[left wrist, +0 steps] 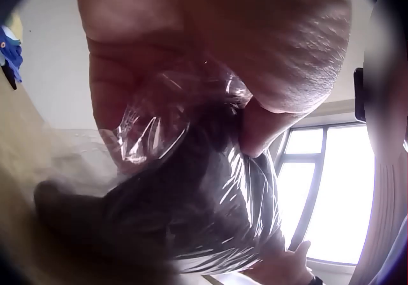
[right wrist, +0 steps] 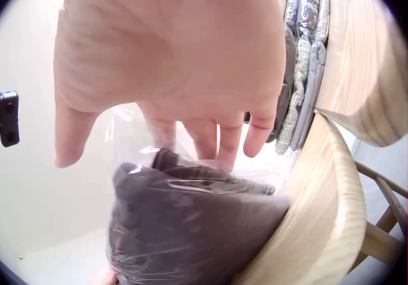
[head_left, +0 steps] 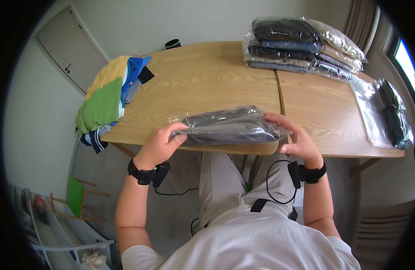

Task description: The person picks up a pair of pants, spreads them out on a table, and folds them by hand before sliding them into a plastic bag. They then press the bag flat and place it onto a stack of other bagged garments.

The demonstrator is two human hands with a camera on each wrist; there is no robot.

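Observation:
A folded dark grey garment in a clear plastic bag [head_left: 230, 130] is held at the table's front edge. My left hand [head_left: 158, 141] pinches its left end, thumb on the near side and fingers behind; the left wrist view shows the thumb [left wrist: 261, 132] pressing the crinkled plastic. At the other end is my right hand [head_left: 299, 137], thumb apart from the bag and fingertips at its upper right corner. In the right wrist view those fingers [right wrist: 204, 135] are fairly straight, behind the bag's clear end, with the dark cloth [right wrist: 185, 215] below.
Bagged folded clothes [head_left: 284, 45] are stacked at the back right. Flat clear bags [head_left: 369, 112] and dark bagged items [head_left: 394, 117] lie at the right end. Loose clothes [head_left: 101, 101] hang over the left edge. A seam [head_left: 280, 92] divides the tabletop [head_left: 194, 76].

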